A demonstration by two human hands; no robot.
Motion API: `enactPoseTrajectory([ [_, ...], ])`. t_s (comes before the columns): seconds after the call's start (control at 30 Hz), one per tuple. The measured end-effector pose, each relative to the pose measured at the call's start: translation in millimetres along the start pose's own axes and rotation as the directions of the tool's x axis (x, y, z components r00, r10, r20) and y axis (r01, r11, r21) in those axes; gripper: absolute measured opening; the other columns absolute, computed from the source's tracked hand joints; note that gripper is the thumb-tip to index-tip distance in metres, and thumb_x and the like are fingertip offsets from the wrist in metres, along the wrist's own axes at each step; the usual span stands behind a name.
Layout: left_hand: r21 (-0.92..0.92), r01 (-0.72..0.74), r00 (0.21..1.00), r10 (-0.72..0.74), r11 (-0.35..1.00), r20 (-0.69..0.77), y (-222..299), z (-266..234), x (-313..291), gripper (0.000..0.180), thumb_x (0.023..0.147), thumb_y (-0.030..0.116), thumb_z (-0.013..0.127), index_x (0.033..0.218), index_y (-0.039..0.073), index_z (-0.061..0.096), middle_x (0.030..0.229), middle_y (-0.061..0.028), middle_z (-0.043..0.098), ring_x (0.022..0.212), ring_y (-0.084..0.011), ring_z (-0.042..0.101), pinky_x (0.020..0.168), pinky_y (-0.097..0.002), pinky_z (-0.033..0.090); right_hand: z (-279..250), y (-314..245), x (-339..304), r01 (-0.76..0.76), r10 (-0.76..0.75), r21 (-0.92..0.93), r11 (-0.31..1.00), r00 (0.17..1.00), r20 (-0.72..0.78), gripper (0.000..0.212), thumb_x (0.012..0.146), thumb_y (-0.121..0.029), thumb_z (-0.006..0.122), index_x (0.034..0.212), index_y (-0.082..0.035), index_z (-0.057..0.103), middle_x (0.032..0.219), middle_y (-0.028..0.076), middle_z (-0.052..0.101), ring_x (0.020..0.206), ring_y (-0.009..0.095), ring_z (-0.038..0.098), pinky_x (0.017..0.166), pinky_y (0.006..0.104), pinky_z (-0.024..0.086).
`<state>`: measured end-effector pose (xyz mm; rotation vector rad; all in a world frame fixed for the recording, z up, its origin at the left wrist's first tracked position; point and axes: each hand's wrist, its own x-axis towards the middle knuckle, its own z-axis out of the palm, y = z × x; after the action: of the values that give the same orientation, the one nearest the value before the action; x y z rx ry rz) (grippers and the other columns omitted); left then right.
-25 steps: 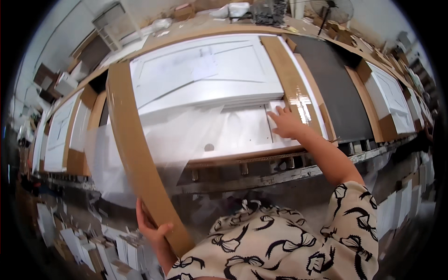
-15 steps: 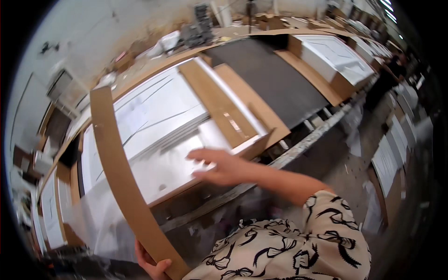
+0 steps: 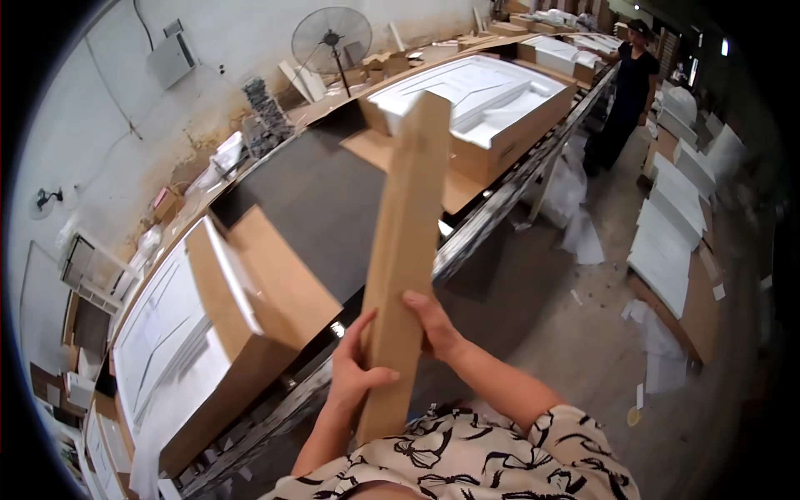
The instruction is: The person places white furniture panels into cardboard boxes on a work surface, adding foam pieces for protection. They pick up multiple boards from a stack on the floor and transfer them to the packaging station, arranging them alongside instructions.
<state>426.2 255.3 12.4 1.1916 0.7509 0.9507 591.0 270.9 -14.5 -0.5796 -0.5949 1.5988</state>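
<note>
A long, narrow brown cardboard piece [image 3: 408,192], folded along its length, stands tilted in front of me with its top leaning away. My left hand [image 3: 357,367] is wrapped round its left side near the lower end. A little higher, my right hand [image 3: 435,327] grips its right edge, thumb on the near face. Beyond my left arm lies an open carton [image 3: 242,367] holding white panels [image 3: 162,325], a brown cardboard strip [image 3: 218,287] along its inner side and one flap folded outward. The cardboard piece hides part of the conveyor behind it.
A dark conveyor belt [image 3: 300,196] runs from lower left to upper right. Farther along it sits another open carton [image 3: 508,150] with white contents. A person in dark clothes [image 3: 625,92] stands beside the line. Stacked white panels [image 3: 667,225] lie on the right; a fan [image 3: 332,39] stands behind.
The view has swung right along the conveyor. My right hand, free and spread before, now holds the cardboard piece too. That piece has moved from the left to the middle.
</note>
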Motion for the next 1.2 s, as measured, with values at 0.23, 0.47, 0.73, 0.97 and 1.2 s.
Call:
enactPoseTrajectory([
  [0.23,0.373,0.029,0.935,-0.157,0.927,0.318,-37.0,147.1,138.3,0.083,0.066,0.026,0.076,0.137,0.013,0.036,0.131,-0.0127,0.036,0.121,-0.0254,0.039,0.101,-0.0339,0.033,-130.5,-141.6,-11.9,0.248,-0.206,0.109,0.963,0.931,-0.301,0.048,0.08,-0.031,0.054,0.116,0.0,0.049,0.104,0.013,0.058,0.092,0.023,0.059,0.081,0.0345,0.049],
  [0.47,0.322,-0.284,0.858,0.089,0.903,0.506,-69.8,186.7,312.8,0.039,0.075,0.026,0.074,0.11,0.01,0.064,0.123,-0.0145,0.053,0.115,-0.0223,0.05,0.095,-0.034,0.04,-279.7,-280.1,29.8,0.422,-0.421,-0.111,0.9,0.773,-0.475,0.049,0.078,-0.028,0.055,0.119,-0.002,0.047,0.107,0.012,0.057,0.096,0.024,0.057,0.082,0.0353,0.048],
  [0.73,0.562,-0.173,0.951,-0.011,0.809,0.309,-19.0,257.4,591.3,0.027,0.085,0.025,0.062,0.1,0.003,0.066,0.094,-0.0081,0.067,0.085,-0.0135,0.061,0.075,-0.0283,0.048,-400.4,-496.2,87.6,0.236,-0.41,-0.39,0.89,0.789,-0.458,0.054,0.075,-0.03,0.056,0.118,0.001,0.048,0.104,0.016,0.059,0.091,0.028,0.06,0.078,0.0376,0.05],
  [0.97,0.801,-0.556,0.805,-0.095,0.222,0.586,-86.7,386.7,805.4,0.025,0.083,0.023,0.059,0.101,0.007,0.065,0.099,-0.0154,0.061,0.099,-0.0314,0.055,0.084,-0.0408,0.043,-464.1,-669.3,190.6,0.118,-0.284,-0.447,0.887,0.902,-0.325,0.065,0.068,-0.019,0.059,0.127,0.001,0.039,0.111,0.015,0.055,0.094,0.027,0.058,0.079,0.0353,0.05],
  [1.2,0.828,-0.56,0.823,0.104,-0.019,0.559,-169.6,517.7,987.0,0.067,0.069,0.046,0.07,0.123,0.011,0.049,0.12,-0.0234,0.047,0.117,-0.0419,0.04,0.097,-0.0538,0.027,-527.4,-809.9,371.1,0.026,-0.136,-0.641,0.767,0.983,-0.123,0.064,0.067,-0.016,0.061,0.126,0.002,0.043,0.114,0.015,0.055,0.098,0.024,0.058,0.084,0.0303,0.047],
])
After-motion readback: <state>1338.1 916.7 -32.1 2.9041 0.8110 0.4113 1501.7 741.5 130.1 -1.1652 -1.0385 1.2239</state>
